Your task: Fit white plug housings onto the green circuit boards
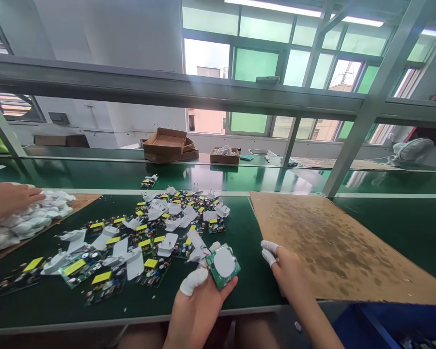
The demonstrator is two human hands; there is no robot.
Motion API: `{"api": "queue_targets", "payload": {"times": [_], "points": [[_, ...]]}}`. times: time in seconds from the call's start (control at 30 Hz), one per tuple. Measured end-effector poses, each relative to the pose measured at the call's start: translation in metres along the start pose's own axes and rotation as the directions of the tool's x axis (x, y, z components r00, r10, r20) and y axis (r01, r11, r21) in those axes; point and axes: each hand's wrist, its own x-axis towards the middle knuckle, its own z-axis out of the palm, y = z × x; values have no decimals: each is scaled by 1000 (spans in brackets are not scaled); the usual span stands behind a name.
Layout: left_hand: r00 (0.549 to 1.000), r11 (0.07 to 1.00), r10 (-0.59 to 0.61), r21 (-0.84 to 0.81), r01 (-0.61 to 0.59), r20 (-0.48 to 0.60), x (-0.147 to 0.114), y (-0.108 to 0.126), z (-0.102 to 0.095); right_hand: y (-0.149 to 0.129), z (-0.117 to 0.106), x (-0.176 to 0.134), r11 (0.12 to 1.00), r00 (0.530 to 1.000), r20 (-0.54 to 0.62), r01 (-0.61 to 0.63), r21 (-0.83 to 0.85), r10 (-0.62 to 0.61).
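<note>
Fingers of the left hand (198, 303) clamp a green circuit board (223, 265) tilted above the table edge, while the right hand (285, 269), fingers loosely apart and empty, hovers just beside it.

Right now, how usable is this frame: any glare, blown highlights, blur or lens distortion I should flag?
Head view: the windows are blown out; the green table shows soft glare, strongest on its far strip; straight frame bars bow toward the edges, so wide-angle distortion; the left hand with its circuit board and the right hand look reasonably sharp; another person's hand is slightly soft.
</note>
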Motion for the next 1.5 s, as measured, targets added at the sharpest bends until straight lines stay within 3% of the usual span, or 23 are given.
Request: {"api": "queue_targets", "payload": {"times": [0.07, 0.1, 0.2, 0.3, 0.4, 0.53, 0.67, 0.7, 0.8, 0.83, 0.9, 1.0, 1.13, 1.23, 1.33, 1.5], "points": [[993, 999, 0, -43, 5, 121, -3, 3, -4, -1, 1, -1, 962, 998, -9, -50, 270, 55], [989, 1000, 22, -23, -19, 148, -4, 3, -5, -2, 2, -2, 886, 997, 9, -77, 457, 81], [985, 994, 80, 59, -89, 150, -3, -1, -4, -12, 3, -7, 425, 986, 143, -165, 890, 83], [993, 985, 96, 137, -104, 70, 3, -7, 1, -20, 3, -13, 113, 970, 241, -241, 964, 16], [995, 908, 96, 413, -75, -31, 13, -9, 5, -23, 1, -19, 24, 963, 266, -267, 963, 38], [984, 618, 176, 775, -131, 26, 26, -5, 4, -26, -5, -30, 38, 957, 289, -288, 957, -1], [945, 382, 306, 894, -233, 116, 31, -4, 3, -39, -8, -38, 71, 943, 290, -282, 957, -165], [944, 365, 304, 901, -236, 124, 30, -4, 4, -43, -7, -39, 136, 957, 242, -222, 965, -157], [950, 298, 287, 932, -208, 121, 24, -7, 9, -49, 0, -36, 448, 985, 112, -42, 893, -131], [946, 248, 304, 950, -188, 107, 22, -8, 11, -49, 3, -34, 516, 985, 96, -8, 857, -143], [936, 148, 331, 972, -181, 123, 18, -9, 13, -46, 10, -29, 556, 984, 70, 34, 830, -165], [941, 128, 303, 972, -196, 150, 16, -11, 13, -36, 19, -20, 558, 992, -2, 72, 827, -125], [956, 174, 268, 970, -167, 117, 17, -11, 11, -29, 22, -16, 657, 992, -121, 109, 746, -28], [950, 89, 284, 983, -159, 128, 17, -11, 13, -33, 18, -22, 743, 944, -268, 319, 588, -193], [944, -54, 305, 992, -113, 124, 18, -13, 12, -38, 16, -24, 804, 887, -256, 458, 380, -384], [919, -30, 385, 996, -79, 84, 20, -20, 7, -35, 27, -21, 826, 841, -271, 526, 201, -469]]}}
